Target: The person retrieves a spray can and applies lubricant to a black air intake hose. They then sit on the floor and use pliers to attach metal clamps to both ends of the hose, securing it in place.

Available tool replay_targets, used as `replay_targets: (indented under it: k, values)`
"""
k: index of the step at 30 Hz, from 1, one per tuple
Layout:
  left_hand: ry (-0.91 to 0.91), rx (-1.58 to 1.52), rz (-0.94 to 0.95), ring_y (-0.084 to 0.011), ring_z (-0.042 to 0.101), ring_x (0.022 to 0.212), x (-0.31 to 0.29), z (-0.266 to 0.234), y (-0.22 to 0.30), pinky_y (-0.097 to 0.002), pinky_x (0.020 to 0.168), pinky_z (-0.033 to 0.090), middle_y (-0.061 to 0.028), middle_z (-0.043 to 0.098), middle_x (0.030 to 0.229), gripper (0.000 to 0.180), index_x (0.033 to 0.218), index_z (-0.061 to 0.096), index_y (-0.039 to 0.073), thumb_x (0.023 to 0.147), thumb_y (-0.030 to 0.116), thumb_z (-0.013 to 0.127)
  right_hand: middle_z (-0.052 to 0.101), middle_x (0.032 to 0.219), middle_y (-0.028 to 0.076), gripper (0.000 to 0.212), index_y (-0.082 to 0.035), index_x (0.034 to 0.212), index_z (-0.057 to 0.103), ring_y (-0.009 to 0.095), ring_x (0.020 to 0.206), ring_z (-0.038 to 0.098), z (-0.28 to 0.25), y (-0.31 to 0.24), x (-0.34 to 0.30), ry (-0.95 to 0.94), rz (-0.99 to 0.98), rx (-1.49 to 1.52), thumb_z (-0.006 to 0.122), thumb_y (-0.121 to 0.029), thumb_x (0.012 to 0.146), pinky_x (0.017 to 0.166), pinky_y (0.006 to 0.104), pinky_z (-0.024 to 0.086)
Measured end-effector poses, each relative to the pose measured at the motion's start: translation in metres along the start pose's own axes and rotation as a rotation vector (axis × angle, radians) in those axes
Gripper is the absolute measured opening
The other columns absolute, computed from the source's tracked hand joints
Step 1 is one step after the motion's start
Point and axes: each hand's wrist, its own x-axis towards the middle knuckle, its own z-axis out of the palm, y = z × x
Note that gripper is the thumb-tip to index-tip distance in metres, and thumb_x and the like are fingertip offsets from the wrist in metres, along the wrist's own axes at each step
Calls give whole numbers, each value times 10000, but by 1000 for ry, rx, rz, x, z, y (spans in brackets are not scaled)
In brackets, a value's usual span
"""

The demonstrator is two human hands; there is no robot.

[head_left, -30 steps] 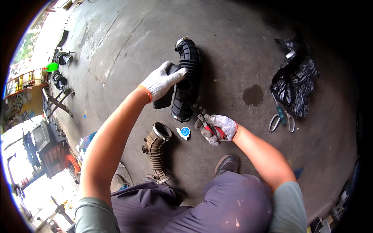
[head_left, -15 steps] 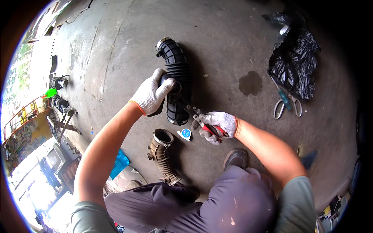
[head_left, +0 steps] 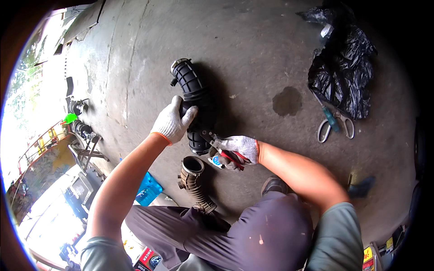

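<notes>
A black ribbed rubber intake hose [head_left: 194, 92] lies on the concrete floor, a metal clamp ring at its far end. My left hand [head_left: 172, 121], in a white knit glove, grips the hose at its middle. My right hand [head_left: 237, 151], gloved too, holds red-handled pliers [head_left: 220, 151] whose jaws touch the hose's near end. Just below that end lies a small blue and white round cap [head_left: 217, 161]. A second, brownish corrugated hose [head_left: 193, 180] lies by my knee, its open mouth facing up.
A crumpled black plastic bag [head_left: 346, 67] lies at the far right, with scissors [head_left: 335, 126] and a blue-handled tool beside it. A dark wet stain [head_left: 287, 100] marks the concrete. A blue packet [head_left: 147, 189] sits by my left leg. Hoses and metal parts [head_left: 79, 122] stand at the left.
The view has shifted, so the hose now sits lower and more central. My left hand has slid along the hose toward its near end. My right hand keeps the pliers at the hose's end.
</notes>
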Motion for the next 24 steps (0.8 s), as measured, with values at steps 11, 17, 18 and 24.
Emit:
replay_targets:
  k: [11, 17, 18, 24]
  values:
    - [-109, -134, -56, -544, 691, 1081, 29, 13, -21, -528, 983, 535, -341, 733, 1102, 537, 1330, 541, -6, 1147, 499, 531, 725, 798, 52, 493, -35, 1322, 668, 184, 605, 679, 1, -7, 8, -11, 49, 166, 558, -494, 1177, 524, 364, 536]
    - [-117, -312, 5, -301, 668, 999, 23, 17, -51, -439, 964, 541, -183, 701, 1077, 481, 1310, 570, 22, 1183, 476, 472, 718, 788, 62, 488, -44, 1303, 678, 191, 577, 676, 18, 1, 11, 25, 25, 145, 560, -500, 1175, 521, 381, 560]
    - [-131, -322, -24, -279, 663, 991, 24, 16, -48, -435, 952, 548, -170, 696, 1069, 478, 1288, 575, 25, 1186, 479, 466, 714, 794, 63, 484, -43, 1278, 688, 192, 586, 683, 20, -3, 8, 36, 20, 142, 564, -499, 1173, 544, 383, 576]
    - [101, 89, 376, -391, 714, 1009, -7, 27, -42, -484, 928, 573, -233, 712, 1085, 378, 1300, 556, 21, 1156, 365, 494, 717, 806, 76, 469, -39, 1275, 690, 210, 582, 688, 24, 3, -12, 51, 0, 44, 562, -479, 1177, 507, 377, 559]
